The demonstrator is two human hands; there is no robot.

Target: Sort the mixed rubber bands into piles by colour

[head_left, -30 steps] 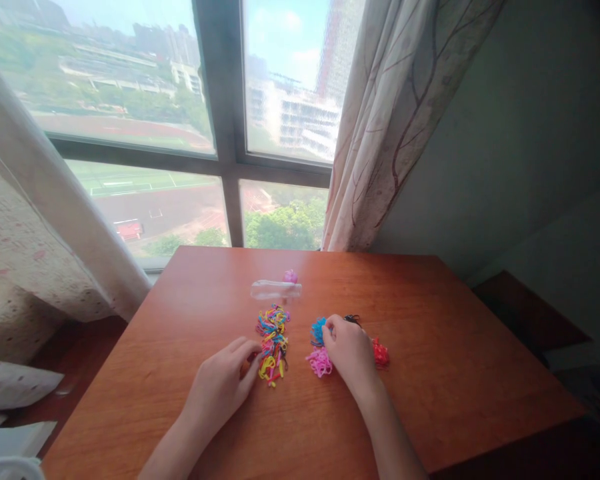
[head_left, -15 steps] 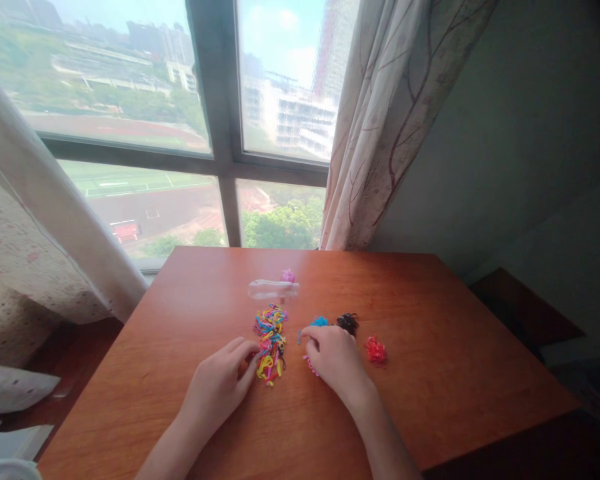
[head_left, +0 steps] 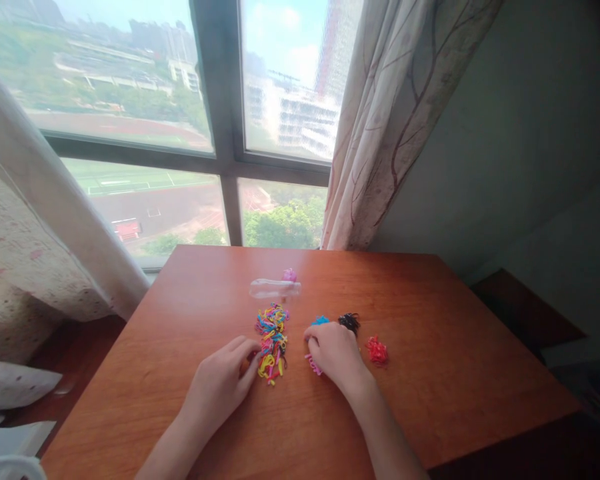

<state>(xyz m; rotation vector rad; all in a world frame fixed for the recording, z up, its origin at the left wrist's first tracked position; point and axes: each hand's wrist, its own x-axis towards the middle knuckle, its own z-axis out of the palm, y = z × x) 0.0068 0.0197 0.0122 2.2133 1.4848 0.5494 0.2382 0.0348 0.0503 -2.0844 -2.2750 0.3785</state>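
A mixed heap of small coloured elastic bands point(head_left: 273, 333), yellow, blue, pink, red and dark, lies mid-table. My left hand point(head_left: 230, 367) rests at the heap's left edge, thumb and forefinger pinched against it; what is between the tips is hidden. To the right, my right hand point(head_left: 333, 347) is palm down with curled fingers, its fingertips at the near side of a pile of blue bands point(head_left: 321, 321). No band shows at its tips. Pink bands point(head_left: 313, 364) lie partly under this hand. Black bands point(head_left: 349, 323) lie just beyond it, and red bands point(head_left: 378, 351) to its right.
Behind the heap, a clear plastic bag or sleeve point(head_left: 274, 289) lies beside a small purple-pink bundle point(head_left: 289, 275). The wooden table point(head_left: 430, 373) ends at a window point(head_left: 225, 147) with curtains point(head_left: 380, 120) either side. A white object point(head_left: 10, 467) is at lower left.
The blue band that stuck out from my right fingertips no longer shows; those fingertips have drawn slightly right, towards the blue pile. My left hand keeps its place. The view has shifted slightly.
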